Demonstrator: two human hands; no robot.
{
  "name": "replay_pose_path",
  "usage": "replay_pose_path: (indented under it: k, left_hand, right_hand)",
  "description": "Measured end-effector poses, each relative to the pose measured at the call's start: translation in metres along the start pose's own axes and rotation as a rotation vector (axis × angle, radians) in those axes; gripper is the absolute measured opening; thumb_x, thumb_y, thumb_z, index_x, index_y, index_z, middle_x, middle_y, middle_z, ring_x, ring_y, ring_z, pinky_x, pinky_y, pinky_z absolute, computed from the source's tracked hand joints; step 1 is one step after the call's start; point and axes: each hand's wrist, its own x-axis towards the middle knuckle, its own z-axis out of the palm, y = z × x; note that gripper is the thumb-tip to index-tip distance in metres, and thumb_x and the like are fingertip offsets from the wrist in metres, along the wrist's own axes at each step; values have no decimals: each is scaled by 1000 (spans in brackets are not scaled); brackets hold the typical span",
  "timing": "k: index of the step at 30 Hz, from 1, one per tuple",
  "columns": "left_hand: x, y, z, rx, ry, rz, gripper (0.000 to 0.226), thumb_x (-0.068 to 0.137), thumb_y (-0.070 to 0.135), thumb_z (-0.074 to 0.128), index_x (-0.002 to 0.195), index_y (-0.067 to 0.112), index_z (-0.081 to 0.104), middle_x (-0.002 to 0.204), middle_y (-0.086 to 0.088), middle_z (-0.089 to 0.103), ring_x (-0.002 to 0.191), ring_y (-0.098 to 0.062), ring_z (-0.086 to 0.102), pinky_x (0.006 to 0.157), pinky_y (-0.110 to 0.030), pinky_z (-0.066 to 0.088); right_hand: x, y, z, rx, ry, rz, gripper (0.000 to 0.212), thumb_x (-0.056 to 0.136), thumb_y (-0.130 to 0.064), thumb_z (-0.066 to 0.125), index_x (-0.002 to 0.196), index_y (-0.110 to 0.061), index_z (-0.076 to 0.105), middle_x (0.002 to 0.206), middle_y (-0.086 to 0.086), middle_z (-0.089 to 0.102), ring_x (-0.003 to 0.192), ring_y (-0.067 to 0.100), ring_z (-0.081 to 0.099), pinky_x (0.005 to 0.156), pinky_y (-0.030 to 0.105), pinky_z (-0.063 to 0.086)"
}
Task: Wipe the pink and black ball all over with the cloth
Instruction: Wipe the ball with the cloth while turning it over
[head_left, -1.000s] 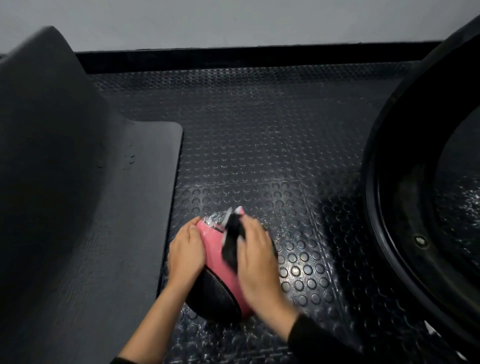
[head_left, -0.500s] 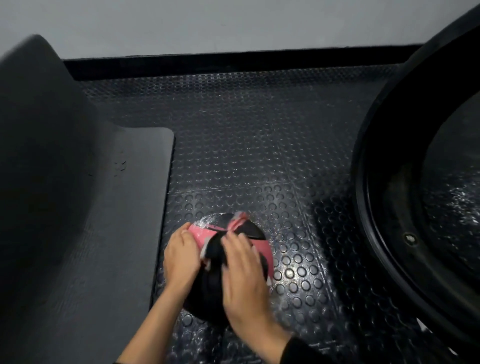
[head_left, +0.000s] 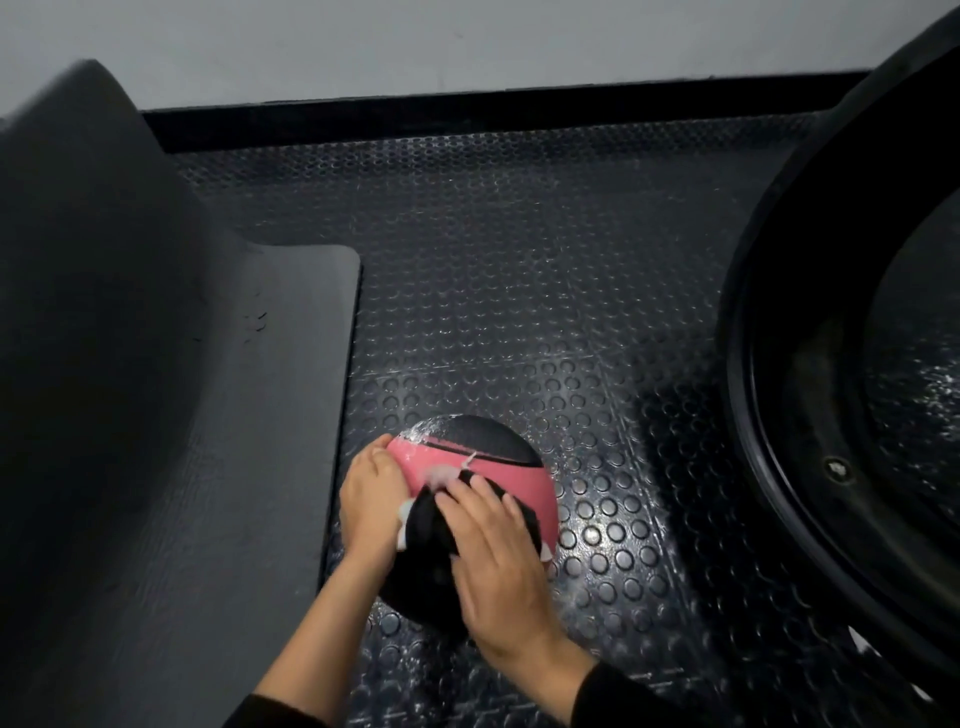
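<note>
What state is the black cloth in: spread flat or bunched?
Bunched: black cloth crumpled under the right hand on the pink and black ball.

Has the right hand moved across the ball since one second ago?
Yes. The right hand, pressing the cloth, slid leftward over the ball, closer to the grey mat and the left hand.
</note>
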Motion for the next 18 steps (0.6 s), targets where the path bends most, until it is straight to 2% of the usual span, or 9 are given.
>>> replay_pose_path:
  k: [2,5,7,11,12,13,14,16,18]
  left_hand:
    - [-4,-1,-2,-6,-6,52,41,99,19,28,127,21,58,136,-4,55,125,-22,47,103,-32,33]
    - [-12,5,2,2,-11,92,40,100,23,29,130,24,55,137,2,52,126,-18,45,101,-31,30]
    - [-12,11,5,36,-11,86,40,99,24,29,130,24,55,138,2,52,126,-20,46,104,-35,32]
    - [1,6,1,37,-37,79,40,98,17,30,125,18,59,135,-6,56,125,-24,47,103,-32,32]
    - [3,2,-2,45,-46,82,41,98,18,29,126,18,59,135,-5,56,126,-24,47,103,-30,32]
    - [2,-2,-4,51,-47,98,41,99,18,28,127,19,59,135,-5,56,126,-23,46,103,-29,31]
    - [1,-5,-6,55,-46,118,42,100,19,28,128,19,59,136,-4,55,126,-22,46,102,-29,31]
    - [-3,-9,-9,49,-36,129,41,101,21,27,129,20,57,137,-2,54,127,-20,44,102,-29,29]
    - [-2,-11,-12,26,-45,111,42,101,22,26,130,21,56,137,-1,53,127,-19,43,100,-29,28]
  right_hand:
    - [-3,15,-8,102,-1,55,49,94,-16,37,142,-20,37,147,-4,41,141,13,29,117,38,21]
    - [33,35,-17,266,76,402,42,99,-23,29,139,-22,40,141,-7,46,131,9,41,109,41,37]
    - [51,30,-16,218,95,484,41,99,-25,28,135,-20,46,135,-6,51,124,11,47,103,41,43]
    - [7,0,0,-44,2,-39,47,93,-16,39,139,-16,42,144,-1,46,138,16,35,117,36,20]
    - [-6,-1,0,-38,-34,-112,48,93,-17,40,141,-18,40,146,-3,43,140,15,32,118,33,16]
    - [-11,4,-1,31,-33,-85,47,95,-19,38,142,-20,38,147,-4,42,141,13,30,118,31,15]
    - [-9,12,-4,153,8,44,45,97,-21,35,142,-23,37,146,-7,42,140,9,29,118,28,15]
    - [7,31,-12,400,107,508,38,100,-23,31,136,-27,42,135,-11,50,129,3,42,111,27,31]
    - [26,61,-16,612,65,929,27,102,-27,33,121,-25,53,110,-4,64,97,9,60,84,32,49]
